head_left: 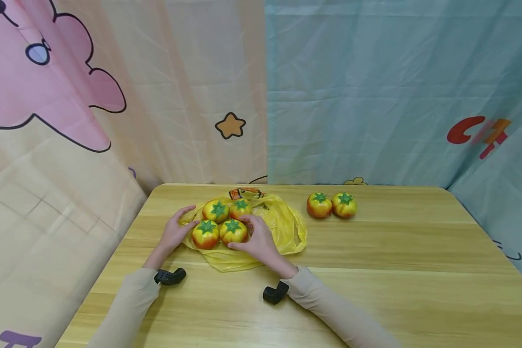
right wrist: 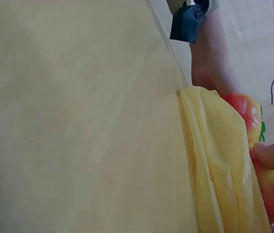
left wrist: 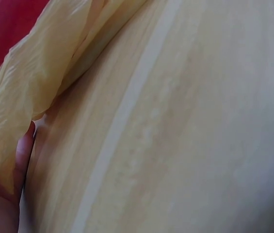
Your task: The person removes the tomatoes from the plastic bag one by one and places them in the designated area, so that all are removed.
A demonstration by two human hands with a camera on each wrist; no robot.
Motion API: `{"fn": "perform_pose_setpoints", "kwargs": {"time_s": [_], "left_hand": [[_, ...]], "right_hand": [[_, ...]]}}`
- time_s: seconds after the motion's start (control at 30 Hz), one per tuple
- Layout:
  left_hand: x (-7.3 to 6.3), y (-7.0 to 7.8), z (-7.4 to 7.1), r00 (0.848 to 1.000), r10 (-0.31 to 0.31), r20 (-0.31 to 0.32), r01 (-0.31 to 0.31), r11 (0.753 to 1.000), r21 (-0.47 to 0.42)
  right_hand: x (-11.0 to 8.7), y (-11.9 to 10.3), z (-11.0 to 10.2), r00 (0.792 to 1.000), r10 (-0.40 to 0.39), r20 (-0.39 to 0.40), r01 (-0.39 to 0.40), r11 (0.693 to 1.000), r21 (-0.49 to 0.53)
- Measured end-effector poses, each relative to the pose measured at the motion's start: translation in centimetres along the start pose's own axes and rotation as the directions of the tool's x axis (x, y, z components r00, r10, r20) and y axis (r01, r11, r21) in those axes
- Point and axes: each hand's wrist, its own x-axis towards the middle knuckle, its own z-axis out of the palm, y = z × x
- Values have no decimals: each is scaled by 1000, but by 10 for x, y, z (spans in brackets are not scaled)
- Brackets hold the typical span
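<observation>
Several yellow-red tomatoes with green star-shaped tops sit close together on a crumpled yellow plastic bag [head_left: 282,232]. My right hand [head_left: 258,241] grips the front right tomato [head_left: 233,232], its thumb in front and its fingers behind. At the left edge of the group, my left hand [head_left: 176,232] spreads its thumb and fingers, the thumb touching the front left tomato [head_left: 205,235]. Behind these are a back left tomato [head_left: 215,211] and a back right tomato [head_left: 240,208]. In the left wrist view, a fold of the bag [left wrist: 44,63] partly hides the left fingers.
Two more tomatoes, one [head_left: 319,206] touching the other [head_left: 344,205], stand right of the bag. All rest on a light wooden table [head_left: 374,270]. Patterned curtains [head_left: 352,96] hang behind and beside it. Each wrist carries a black camera mount [head_left: 276,293].
</observation>
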Motion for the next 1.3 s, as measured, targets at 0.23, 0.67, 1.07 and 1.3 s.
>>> {"fn": "perform_pose_setpoints", "kwargs": {"time_s": [0.23,0.67,1.07,1.3], "left_hand": [[-1,1,0,1000,-3,5,3,1000,0],[-2,2,0,1000,7,3,-7,1000,9],[-3,2,1,1000,21,-1,-21,1000,2],[-2,2,0,1000,13,-9,-13,1000,6]], "right_hand": [[0,1,-1,999,30,24,-30,999,-18],[0,-1,1,997,60,51,-59,998,-14],[-1,2,1,998,51,46,-50,999,-15],[-1,2,-1,998,47,40,-47,999,-23]]}}
